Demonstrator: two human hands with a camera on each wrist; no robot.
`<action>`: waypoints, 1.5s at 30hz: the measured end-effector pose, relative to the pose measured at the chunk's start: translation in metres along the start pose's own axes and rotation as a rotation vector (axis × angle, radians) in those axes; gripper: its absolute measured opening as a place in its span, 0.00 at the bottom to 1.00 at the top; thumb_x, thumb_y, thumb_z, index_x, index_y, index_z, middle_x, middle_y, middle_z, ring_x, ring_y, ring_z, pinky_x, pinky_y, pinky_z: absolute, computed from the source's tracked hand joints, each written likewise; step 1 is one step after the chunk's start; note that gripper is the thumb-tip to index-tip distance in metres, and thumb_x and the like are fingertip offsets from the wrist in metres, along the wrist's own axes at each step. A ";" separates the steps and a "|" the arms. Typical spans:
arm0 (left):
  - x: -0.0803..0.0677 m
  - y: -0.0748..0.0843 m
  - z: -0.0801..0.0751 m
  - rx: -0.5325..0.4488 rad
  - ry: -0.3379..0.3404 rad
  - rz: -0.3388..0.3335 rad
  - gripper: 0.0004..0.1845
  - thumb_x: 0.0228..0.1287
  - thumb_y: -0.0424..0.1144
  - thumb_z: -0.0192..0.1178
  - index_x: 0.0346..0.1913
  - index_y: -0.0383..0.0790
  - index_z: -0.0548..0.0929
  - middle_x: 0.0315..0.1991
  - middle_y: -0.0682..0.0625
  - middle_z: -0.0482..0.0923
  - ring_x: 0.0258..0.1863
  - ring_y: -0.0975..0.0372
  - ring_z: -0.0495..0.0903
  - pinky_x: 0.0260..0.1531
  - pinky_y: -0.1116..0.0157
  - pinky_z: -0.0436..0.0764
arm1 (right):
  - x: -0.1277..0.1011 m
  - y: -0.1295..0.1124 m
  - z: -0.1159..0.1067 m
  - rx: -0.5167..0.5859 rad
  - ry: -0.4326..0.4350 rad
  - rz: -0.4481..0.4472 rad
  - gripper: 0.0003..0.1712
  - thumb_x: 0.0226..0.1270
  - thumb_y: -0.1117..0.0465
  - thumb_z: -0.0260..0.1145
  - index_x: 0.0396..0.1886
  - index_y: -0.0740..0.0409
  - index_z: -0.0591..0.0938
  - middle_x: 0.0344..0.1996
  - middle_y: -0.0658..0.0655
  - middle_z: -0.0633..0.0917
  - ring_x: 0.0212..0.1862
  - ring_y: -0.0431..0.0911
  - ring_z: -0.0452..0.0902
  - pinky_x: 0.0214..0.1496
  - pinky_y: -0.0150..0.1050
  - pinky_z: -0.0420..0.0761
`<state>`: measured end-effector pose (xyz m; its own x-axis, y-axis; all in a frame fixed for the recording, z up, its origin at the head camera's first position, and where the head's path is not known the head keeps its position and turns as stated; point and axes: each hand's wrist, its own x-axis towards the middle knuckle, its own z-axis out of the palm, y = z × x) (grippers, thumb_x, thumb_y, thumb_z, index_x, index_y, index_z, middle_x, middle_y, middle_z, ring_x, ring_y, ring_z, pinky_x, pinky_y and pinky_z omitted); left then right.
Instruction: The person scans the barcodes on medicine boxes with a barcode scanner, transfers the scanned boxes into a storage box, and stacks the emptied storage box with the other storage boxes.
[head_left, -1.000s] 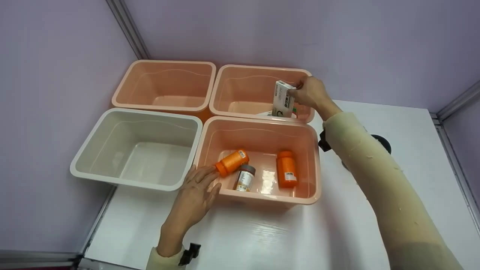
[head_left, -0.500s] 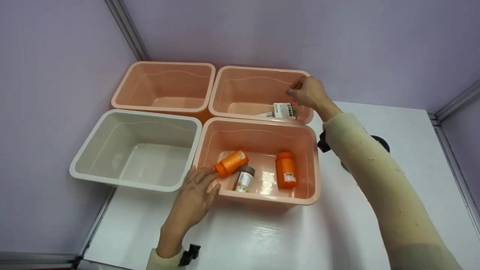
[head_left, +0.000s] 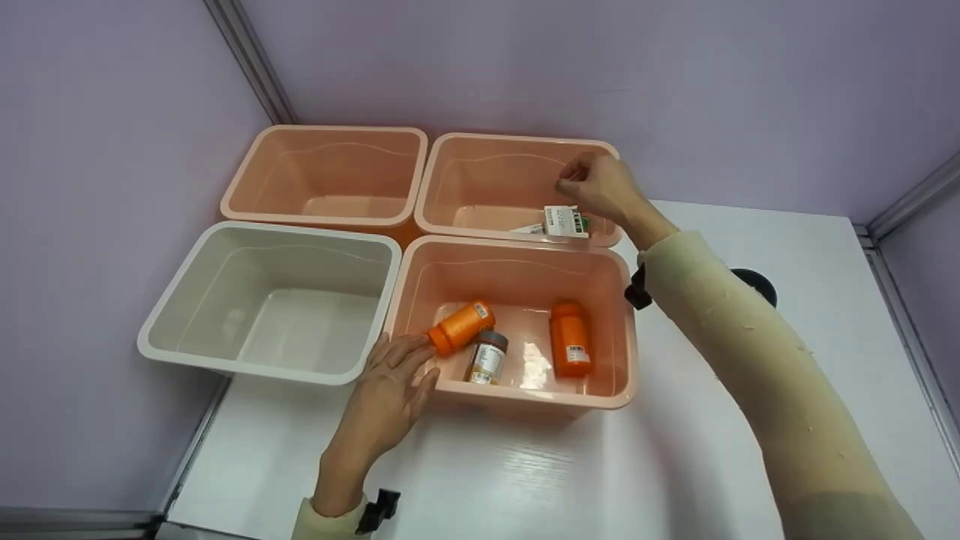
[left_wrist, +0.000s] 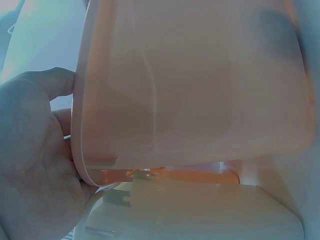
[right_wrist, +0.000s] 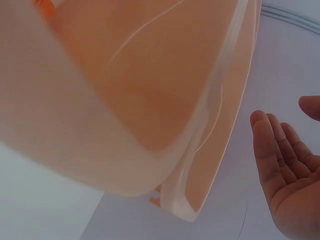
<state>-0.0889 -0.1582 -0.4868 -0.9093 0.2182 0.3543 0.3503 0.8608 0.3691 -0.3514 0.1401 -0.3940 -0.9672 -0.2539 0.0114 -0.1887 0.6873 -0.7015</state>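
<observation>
My right hand point(head_left: 600, 186) hovers over the right side of the back right pink bin point(head_left: 517, 136). It holds nothing; in the right wrist view its thumb and fingers point(right_wrist: 267, 150) stand apart. Below it a small white medicine box point(head_left: 565, 221) with a barcode lies in that bin, beside a partly hidden white-and-green item. My left hand point(head_left: 386, 397) rests, fingers extended, on the near left corner of the front pink bin point(head_left: 517, 399). Inside that bin lie two orange bottles, one angled point(head_left: 461, 328) near my left fingertips, and a grey-capped bottle point(head_left: 487, 358).
Left of the front pink bin stands a white bin point(head_left: 247, 366), its corner close to my left hand. Behind it is another pink bin point(head_left: 345, 129). A black round object point(head_left: 756, 286) sits on the white table point(head_left: 517, 480), partly behind my right sleeve. Walls enclose the back and sides.
My right hand has let go of the white medicine box, which dropped from upright in the fingers to lying in the back right bin. The hand then shifted slightly left. My left hand stayed put.
</observation>
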 end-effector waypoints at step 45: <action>0.002 -0.003 -0.002 0.011 -0.006 -0.021 0.18 0.67 0.50 0.53 0.52 0.44 0.82 0.56 0.51 0.78 0.61 0.59 0.72 0.73 0.56 0.55 | -0.039 -0.043 0.085 -0.109 -0.280 -0.297 0.10 0.58 0.52 0.66 0.36 0.52 0.82 0.29 0.51 0.85 0.32 0.41 0.79 0.37 0.35 0.80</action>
<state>-0.0914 -0.1616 -0.4859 -0.9180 0.2026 0.3409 0.3284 0.8703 0.3672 -0.2907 0.0629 -0.4248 -0.7870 -0.6169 -0.0026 -0.4841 0.6201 -0.6174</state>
